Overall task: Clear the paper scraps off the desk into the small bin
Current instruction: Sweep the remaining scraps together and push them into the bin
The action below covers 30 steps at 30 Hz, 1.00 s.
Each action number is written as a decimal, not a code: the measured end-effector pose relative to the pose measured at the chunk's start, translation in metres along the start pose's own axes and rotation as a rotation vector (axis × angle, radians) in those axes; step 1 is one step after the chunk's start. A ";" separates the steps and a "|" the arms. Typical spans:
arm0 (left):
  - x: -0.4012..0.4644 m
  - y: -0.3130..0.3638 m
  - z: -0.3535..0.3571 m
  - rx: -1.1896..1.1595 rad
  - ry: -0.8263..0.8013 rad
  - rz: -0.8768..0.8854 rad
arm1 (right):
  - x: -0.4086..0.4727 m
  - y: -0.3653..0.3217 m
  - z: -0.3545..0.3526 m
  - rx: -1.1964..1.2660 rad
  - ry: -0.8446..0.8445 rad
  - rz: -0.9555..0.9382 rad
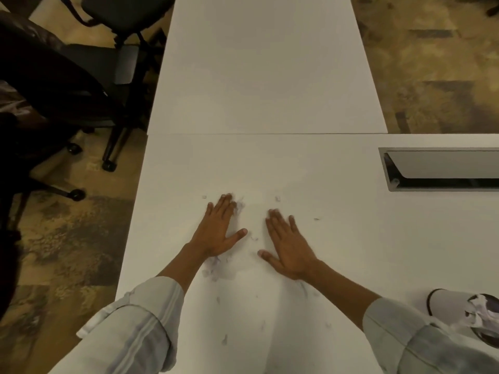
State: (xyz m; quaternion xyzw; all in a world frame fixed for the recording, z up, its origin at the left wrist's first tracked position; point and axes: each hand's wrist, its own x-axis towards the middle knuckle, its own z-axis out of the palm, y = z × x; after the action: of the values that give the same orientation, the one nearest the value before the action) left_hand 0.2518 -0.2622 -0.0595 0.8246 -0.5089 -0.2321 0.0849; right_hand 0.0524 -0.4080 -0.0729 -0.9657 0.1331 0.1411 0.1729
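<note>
Seen from above a white desk (270, 163), left to right: dark office chairs (81, 85) on patterned carpet beyond the desk's left edge; then a rolled pale sleeve (140, 319) leading up to the left hand (220, 228), laid flat, palm down, fingers together and thumb splayed, gripping nothing. Small, blurred paper scraps (216, 267) bunched just below that wrist, with a few more at the fingertips and a lone fleck just off to their upper left. Between the two hands, a narrow lane of bare desk holding a couple of tiny bits; nearer the body, a thin trail of further flecks running down the middle. Next, the right hand (287, 245), likewise flat and empty, fingers spread a little, thumb pointing inward toward the left thumb, a stray fleck off to its right. Farther right, a recessed cable tray (437, 168) set into the desktop, and at the lower right corner the small bin (459, 311), lying close to the right forearm with crumpled paper already showing at its mouth. Judged from this: scraps scattered mainly under and between the hands, roughly along a line running toward the body, with the bin well off to the right and nearer the chest. Right hand the closer of the two to the bin; left hand on the far side of the heaviest cluster, so well placed to push it rightward. Gathering step apparently in hand, much of the clearing not yet done.
</note>
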 end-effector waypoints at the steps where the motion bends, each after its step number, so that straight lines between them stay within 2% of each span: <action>1: -0.006 -0.002 0.002 -0.016 0.010 0.040 | -0.002 -0.003 0.004 -0.008 -0.014 -0.085; 3: -0.013 -0.009 0.000 -0.049 0.061 0.049 | 0.004 -0.003 0.000 0.031 0.002 -0.138; 6: -0.013 -0.018 -0.015 -0.059 0.101 -0.037 | 0.035 -0.001 -0.023 0.074 0.076 -0.010; 10: -0.003 -0.030 -0.037 -0.055 0.059 -0.219 | 0.088 0.000 -0.049 0.078 0.017 0.144; 14: -0.004 -0.038 -0.038 -0.114 -0.076 -0.301 | 0.119 -0.015 -0.056 -0.005 -0.087 0.039; 18: -0.016 -0.027 -0.022 -0.112 -0.071 -0.255 | 0.109 -0.041 -0.045 -0.114 -0.098 -0.150; 22: -0.046 -0.007 0.006 -0.117 -0.057 -0.124 | 0.066 -0.054 -0.027 -0.124 -0.120 -0.278; 30: -0.121 0.053 0.067 -0.189 -0.043 0.007 | -0.057 -0.052 0.017 -0.039 -0.145 -0.340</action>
State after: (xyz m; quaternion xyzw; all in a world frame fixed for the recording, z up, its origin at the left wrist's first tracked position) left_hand 0.1324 -0.1741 -0.0627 0.8058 -0.4895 -0.2966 0.1521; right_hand 0.0121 -0.3424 -0.0546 -0.9648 -0.0476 0.1814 0.1846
